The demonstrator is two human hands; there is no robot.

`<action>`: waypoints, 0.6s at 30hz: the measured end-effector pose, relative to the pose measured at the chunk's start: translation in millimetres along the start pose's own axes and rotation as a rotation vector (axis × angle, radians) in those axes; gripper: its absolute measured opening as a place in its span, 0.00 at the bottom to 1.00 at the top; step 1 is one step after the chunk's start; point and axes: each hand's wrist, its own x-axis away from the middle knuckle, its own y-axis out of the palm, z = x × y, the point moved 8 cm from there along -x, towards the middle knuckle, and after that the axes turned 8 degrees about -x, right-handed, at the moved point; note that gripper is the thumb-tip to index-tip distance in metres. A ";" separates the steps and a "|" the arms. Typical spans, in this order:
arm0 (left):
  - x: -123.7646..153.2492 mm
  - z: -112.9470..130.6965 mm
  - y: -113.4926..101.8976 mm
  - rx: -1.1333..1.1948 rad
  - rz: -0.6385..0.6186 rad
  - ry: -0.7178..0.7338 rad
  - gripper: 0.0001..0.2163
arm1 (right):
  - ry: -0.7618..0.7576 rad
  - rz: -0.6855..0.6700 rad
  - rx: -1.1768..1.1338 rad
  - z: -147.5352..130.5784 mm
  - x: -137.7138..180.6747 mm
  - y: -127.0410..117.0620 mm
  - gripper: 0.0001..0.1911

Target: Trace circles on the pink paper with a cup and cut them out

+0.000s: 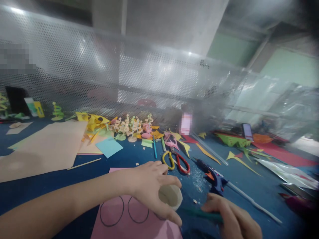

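My left hand [152, 187] curves its thumb and fingers around a round, whitish, hollow roll [177, 197]. That roll, perhaps a tape roll, rests at the right side of a pink sheet of paper [114, 205]. Two dark circles are drawn on the sheet, left of the roll. At the lower right, my right hand [231, 215] is closed around a thin dark-green pen [196, 213], blurred, its end pointing left toward the roll. Scissors [175, 161] with one yellow and one red handle lie just beyond my left hand.
A blue glue gun [216, 181] with a white glue stick lies beyond my right hand. Paper spirals [133, 126], yellow scraps and a light-blue square [109, 146] lie toward the back. Large beige paper [47, 142] is at left. A perforated metal panel [149, 79] stands behind.
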 end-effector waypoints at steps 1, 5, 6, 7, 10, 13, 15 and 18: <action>1.0 -3.2 -3.3 0.005 0.014 -0.005 0.32 | 0.201 0.089 -0.046 17.0 -0.4 -5.8 0.22; 15.8 -26.4 -30.5 0.115 0.157 -0.062 0.23 | 0.607 0.208 -0.240 55.1 -5.2 -6.5 0.23; 22.6 -33.2 -40.0 0.162 0.215 -0.065 0.21 | 0.608 0.177 -0.251 57.1 -10.8 -3.4 0.24; 30.4 -42.2 -48.5 0.207 0.264 -0.093 0.19 | 0.597 0.124 -0.245 57.7 -16.5 1.1 0.25; 54.9 -71.9 -63.2 0.319 0.334 -0.228 0.20 | 0.582 -0.121 -0.220 55.1 -26.0 26.3 0.28; 76.5 -94.1 -68.6 0.357 0.387 -0.348 0.22 | 0.541 -0.319 -0.287 40.9 -29.5 57.7 0.21; 86.5 -101.2 -68.8 0.356 0.411 -0.383 0.23 | 0.444 -0.430 -0.299 24.1 -35.8 78.5 0.16; 96.3 -106.2 -64.6 0.352 0.405 -0.433 0.22 | 0.262 -0.654 -0.118 2.3 -45.9 112.8 0.12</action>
